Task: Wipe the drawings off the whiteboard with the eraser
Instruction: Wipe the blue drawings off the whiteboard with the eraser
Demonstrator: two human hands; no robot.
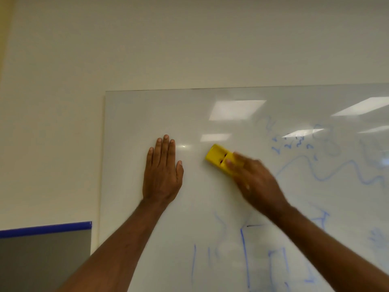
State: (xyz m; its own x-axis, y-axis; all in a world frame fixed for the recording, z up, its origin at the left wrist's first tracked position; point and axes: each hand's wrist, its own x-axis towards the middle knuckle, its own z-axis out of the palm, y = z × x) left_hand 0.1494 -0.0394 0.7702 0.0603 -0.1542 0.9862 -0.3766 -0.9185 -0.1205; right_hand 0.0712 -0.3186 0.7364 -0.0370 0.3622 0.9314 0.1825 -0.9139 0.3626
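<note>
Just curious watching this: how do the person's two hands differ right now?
The left hand lies flat on the white whiteboard, fingers straight, holding nothing; the right hand grips the yellow plastic eraser. The left looks sharp, the right blurred. Both are at the board.

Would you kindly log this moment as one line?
left hand flat on whiteboard | right hand holds eraser | blue drawings remain

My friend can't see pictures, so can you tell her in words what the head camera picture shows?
A person's right hand holds a yellow eraser against a whiteboard, while the left hand rests flat on the board with straight fingers. Blue marker drawings cover the board's right and lower parts; the area around the hands looks wiped.
</note>
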